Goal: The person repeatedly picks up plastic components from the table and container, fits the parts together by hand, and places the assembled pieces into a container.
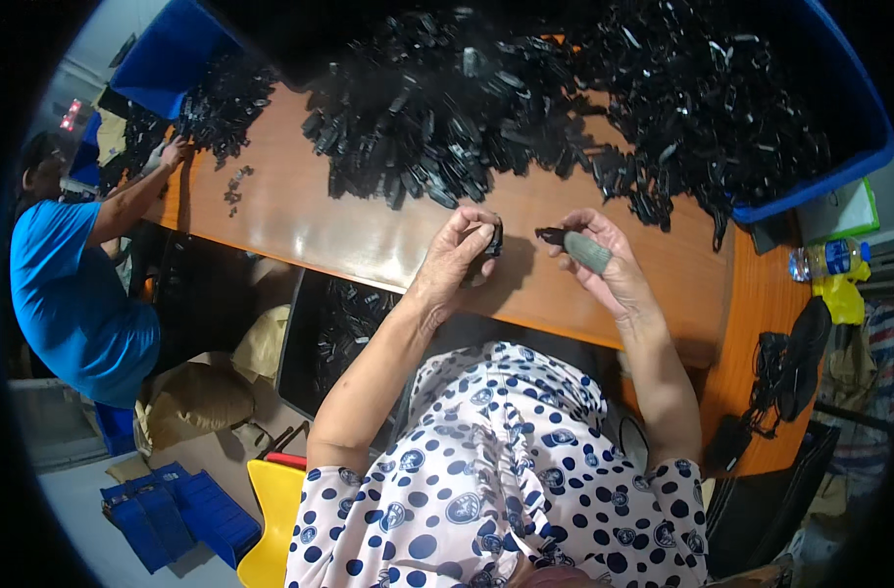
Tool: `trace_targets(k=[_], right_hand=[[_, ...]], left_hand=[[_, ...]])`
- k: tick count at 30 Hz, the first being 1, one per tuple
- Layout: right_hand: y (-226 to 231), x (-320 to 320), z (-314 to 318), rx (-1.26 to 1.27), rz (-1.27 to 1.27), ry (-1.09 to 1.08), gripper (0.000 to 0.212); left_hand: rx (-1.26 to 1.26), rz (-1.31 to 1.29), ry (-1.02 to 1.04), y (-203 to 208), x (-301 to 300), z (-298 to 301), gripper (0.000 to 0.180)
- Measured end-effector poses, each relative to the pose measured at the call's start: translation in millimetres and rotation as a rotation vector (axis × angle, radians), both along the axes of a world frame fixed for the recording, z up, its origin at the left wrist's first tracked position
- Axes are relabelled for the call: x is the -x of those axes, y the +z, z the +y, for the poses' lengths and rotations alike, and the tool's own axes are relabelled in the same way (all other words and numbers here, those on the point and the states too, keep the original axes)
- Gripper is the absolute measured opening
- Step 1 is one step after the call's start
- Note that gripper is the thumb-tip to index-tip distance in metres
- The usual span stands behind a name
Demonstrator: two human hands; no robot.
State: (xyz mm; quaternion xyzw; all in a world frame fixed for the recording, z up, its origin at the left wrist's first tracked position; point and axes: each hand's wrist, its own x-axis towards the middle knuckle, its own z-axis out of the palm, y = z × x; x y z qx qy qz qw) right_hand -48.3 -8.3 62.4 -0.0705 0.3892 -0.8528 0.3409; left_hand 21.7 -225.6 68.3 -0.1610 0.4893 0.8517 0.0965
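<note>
Over the near edge of the wooden table [525, 294], both my hands are raised, a short gap apart. My left hand [459, 257] is closed around a small black plastic piece [495, 239], mostly hidden by the fingers. Between thumb and fingers, my right hand [609, 263] pinches another small dark part [551, 235] that points toward the left hand. A grey-green knitted cover [587, 252] sits on a digit of the right hand. Just beyond my hands spreads a large heap of black plastic pieces [437, 127]; their exact kind is too small to tell.
A blue bin [883, 162] borders the heap at right. A bottle [827, 259] and black cables [769, 377] are on the right. A co-worker in a blue shirt [74, 294] reaches over the table at left. A black crate [305, 343], yellow chair [261, 519] and blue boxes [182, 514] stand below.
</note>
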Motion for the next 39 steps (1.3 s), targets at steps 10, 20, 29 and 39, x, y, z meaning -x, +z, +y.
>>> trace_targets(k=[10,20,29,39], right_hand=[[6.3,-20.2,-7.4,-0.047,0.229,-0.130,0.019],[8.0,-20.7,-8.5,-0.135,0.337,-0.113,0.017],[15.2,-13.7,-10.7,-0.212,0.194,0.033,0.019],[6.3,5.0,-4.7,-0.500,0.039,0.433,0.021]], left_hand=[[0.313,0.144,-0.080,9.4,-14.1,33.2,0.031],[0.718,0.437,-0.021,-3.4,-11.2,27.3,0.022],[0.882,0.533,-0.019,-2.8,-8.0,18.6,0.022],[1.140,0.656,-0.199,0.5,-7.7,8.5,0.024]])
